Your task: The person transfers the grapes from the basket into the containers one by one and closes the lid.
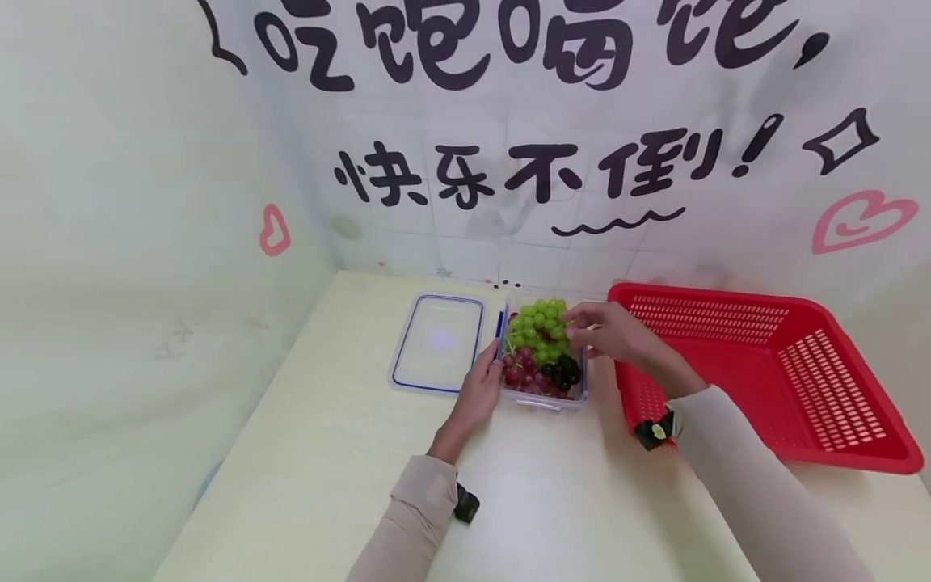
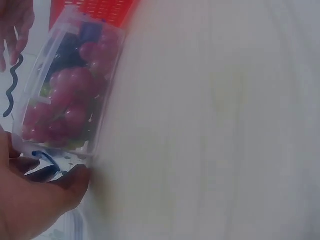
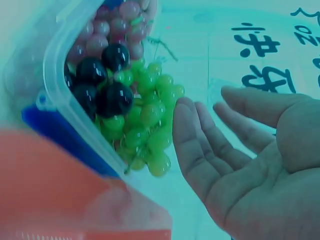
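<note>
A clear lidless box point(image 1: 534, 400) holds green grapes point(image 1: 538, 323), red grapes point(image 1: 520, 372) and dark grapes point(image 1: 563, 372). My left hand point(image 1: 482, 392) lies along the box's left side; in the left wrist view its thumb and fingers point(image 2: 75, 182) are at the box's end, by a blue-edged latch. My right hand point(image 1: 607, 330) hovers at the right side of the green grapes. The right wrist view shows that hand point(image 3: 240, 160) with fingers apart and nothing between them, beside the green grapes point(image 3: 150, 115).
The blue-rimmed clear lid point(image 1: 440, 343) lies flat on the table point(image 1: 349, 453) left of the box. A red perforated basket point(image 1: 764, 388) stands to the right, close to the box. Behind is a wall point(image 1: 465, 242) with black lettering.
</note>
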`<state>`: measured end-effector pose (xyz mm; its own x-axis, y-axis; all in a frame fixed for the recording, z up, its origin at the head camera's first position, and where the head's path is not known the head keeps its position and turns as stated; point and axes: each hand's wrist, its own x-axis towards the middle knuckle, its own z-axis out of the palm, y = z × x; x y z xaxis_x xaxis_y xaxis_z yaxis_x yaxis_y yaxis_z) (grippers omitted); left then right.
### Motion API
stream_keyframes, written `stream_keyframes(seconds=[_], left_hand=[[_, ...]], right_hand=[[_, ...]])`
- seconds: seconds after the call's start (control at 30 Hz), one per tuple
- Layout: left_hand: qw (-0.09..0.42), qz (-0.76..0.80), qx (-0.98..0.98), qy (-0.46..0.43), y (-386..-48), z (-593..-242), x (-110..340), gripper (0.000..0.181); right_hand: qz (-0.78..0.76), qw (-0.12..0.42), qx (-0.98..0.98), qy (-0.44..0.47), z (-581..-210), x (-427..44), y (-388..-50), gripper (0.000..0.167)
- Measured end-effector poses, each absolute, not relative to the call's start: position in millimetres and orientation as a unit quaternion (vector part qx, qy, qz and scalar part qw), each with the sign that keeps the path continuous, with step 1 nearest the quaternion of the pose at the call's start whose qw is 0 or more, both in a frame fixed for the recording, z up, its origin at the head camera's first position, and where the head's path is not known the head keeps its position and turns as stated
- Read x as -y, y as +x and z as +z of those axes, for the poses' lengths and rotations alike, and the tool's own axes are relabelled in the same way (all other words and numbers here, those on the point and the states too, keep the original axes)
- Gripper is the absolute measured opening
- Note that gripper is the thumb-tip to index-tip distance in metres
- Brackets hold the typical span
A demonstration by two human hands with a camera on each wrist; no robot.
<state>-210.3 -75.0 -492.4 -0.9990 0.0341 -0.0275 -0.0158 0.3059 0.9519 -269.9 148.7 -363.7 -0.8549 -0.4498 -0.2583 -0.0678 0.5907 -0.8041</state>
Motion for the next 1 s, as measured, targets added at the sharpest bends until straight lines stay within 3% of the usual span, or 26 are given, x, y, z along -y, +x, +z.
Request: stream_keyframes(seconds=[0.23, 0.4, 0.63, 1.0], left_hand=[[0.023, 0.557, -0.83, 0.02, -208, -487, 77, 0.049], [0.0, 0.551, -0.834, 0.019, -209, -477, 84, 0.044], [-0.04, 0.525, -0.85, 0.001, -214, -466, 108, 0.043], [-0.079, 0.51, -0.855, -0.052, -225, -470, 161, 0.043]], right_hand=[[-0.462, 0.178, -0.861, -0.115, -374, -146, -247, 0.035], [-0.45, 0.099, -0.882, -0.103, -376, -135, -233, 0.034], [-0.423, -0.004, -0.899, -0.113, -382, -84, -219, 0.037], [-0.506, 0.049, -0.856, -0.096, -420, -1, -213, 0.042]])
